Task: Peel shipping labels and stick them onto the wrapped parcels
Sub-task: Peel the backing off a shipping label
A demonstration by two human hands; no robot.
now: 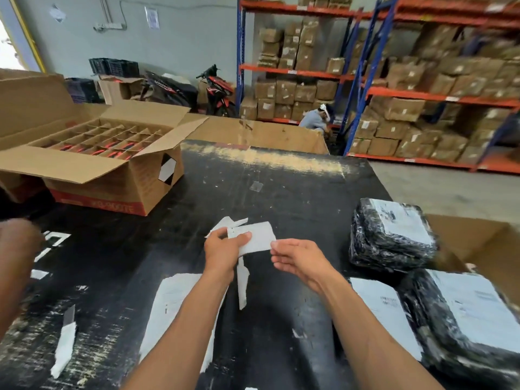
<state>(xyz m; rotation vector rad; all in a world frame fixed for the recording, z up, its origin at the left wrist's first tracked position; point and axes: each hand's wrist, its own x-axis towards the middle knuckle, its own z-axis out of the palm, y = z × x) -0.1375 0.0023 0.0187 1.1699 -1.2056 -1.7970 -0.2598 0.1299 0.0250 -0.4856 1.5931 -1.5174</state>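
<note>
My left hand (223, 249) grips a white shipping label (260, 238) over the middle of the black table (281, 187), thumb on its face, with a thin white backing strip (242, 282) hanging down from it. My right hand (298, 258) is at the label's right edge, fingers apart and palm half up; whether it pinches the edge is unclear. Two black wrapped parcels lie at the right: one further off (374, 243) and one nearer (439, 333), each with a white label on top.
White label sheets lie flat on the table under my left forearm (171, 302) and beside the near parcel (380, 308). An open cardboard box (112, 175) with dividers stands at the left. Another person's arm (17, 266) shows at the left edge. Shelves of cartons stand behind.
</note>
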